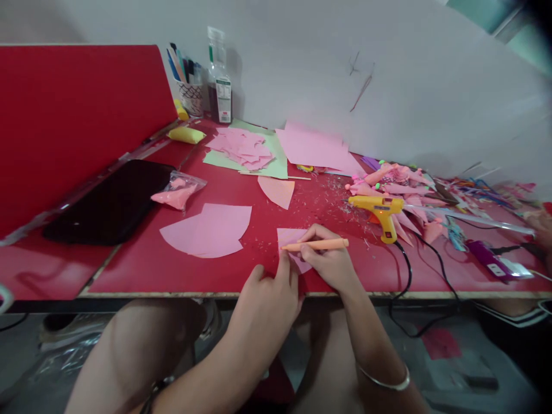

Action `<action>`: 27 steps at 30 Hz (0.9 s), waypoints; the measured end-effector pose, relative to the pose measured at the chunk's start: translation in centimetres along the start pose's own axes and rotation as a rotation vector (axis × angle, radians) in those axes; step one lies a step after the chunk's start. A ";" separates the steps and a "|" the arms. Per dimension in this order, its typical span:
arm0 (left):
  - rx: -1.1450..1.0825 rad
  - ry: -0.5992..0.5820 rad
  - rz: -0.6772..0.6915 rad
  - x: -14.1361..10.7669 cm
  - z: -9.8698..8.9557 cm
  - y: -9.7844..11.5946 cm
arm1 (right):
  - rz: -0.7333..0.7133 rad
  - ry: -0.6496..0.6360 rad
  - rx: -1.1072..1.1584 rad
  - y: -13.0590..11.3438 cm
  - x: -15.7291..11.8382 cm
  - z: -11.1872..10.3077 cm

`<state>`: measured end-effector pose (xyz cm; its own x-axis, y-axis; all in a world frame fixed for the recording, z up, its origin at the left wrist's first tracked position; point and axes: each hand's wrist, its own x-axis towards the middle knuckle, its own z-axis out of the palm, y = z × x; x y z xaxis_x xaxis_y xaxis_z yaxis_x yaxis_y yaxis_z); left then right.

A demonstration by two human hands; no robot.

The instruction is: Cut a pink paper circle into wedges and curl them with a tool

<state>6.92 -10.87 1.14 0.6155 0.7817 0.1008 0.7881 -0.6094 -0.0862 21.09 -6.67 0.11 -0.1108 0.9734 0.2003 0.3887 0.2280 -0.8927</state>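
An orange pen (328, 244) is held in my right hand (330, 261), its tip pointing left over a small pink paper piece (287, 236). My left hand (273, 287) presses on the lower left part of that paper, fingers close together near the pen tip. To the left lie larger pink paper pieces (215, 230) with a curved lower edge. Above the small piece sits a peach fan-shaped paper (278, 191).
A yellow glue gun (383, 213) with a black cord lies right, before a heap of pink cones (401, 178). A black phone-like slab (112, 201), a small bag (181, 190), a bottle (221, 86) and a pen cup (190, 95) stand or lie left. Another person's hand (543, 230) shows at far right.
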 end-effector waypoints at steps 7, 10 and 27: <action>-0.026 -0.014 -0.004 0.1 -0.1 0.0 | 0.011 0.019 -0.013 -0.1 0.0 -0.1; -0.024 -0.016 -0.013 0.0 -0.2 -0.1 | 0.033 0.040 -0.033 0.0 0.0 -0.3; -0.052 0.008 -0.019 -0.1 0.0 0.0 | 0.027 0.430 -0.167 2.2 0.3 -2.0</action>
<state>6.82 -10.93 1.14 0.6003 0.7922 0.1097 0.7988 -0.6007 -0.0327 23.78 -5.88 -0.96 0.2770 0.8914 0.3586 0.5324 0.1683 -0.8296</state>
